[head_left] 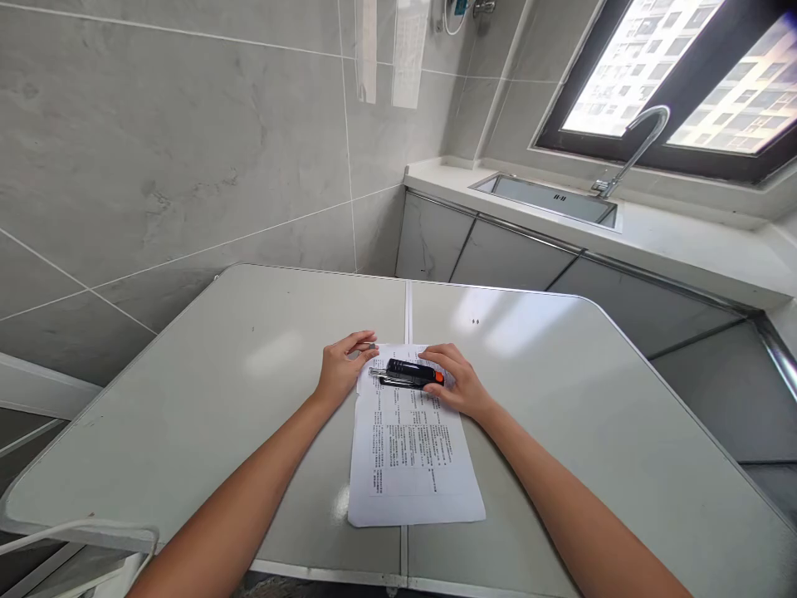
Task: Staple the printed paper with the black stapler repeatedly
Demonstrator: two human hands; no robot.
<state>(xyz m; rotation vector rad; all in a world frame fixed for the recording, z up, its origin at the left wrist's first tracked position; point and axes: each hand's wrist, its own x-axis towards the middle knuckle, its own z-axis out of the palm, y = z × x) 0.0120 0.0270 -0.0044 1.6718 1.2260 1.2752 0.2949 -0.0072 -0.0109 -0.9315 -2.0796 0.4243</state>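
Tabletop point(187, 399) below, black stapler point(411, 374) lies between both hands point(347, 365).

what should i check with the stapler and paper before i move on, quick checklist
1. Stapler lying on the printed paper: ok.
2. Right hand at the stapler's orange end, thumb and fingers on either side: ok.
3. Left hand pinching a small grey piece: ok, though what it is cannot be made out.
4. Paper's left edge straight: not ok, it has a small step near the stapler.
5. Paper lying on the table, none over its edge: ok.
6. Staples inside the stapler: cannot tell.
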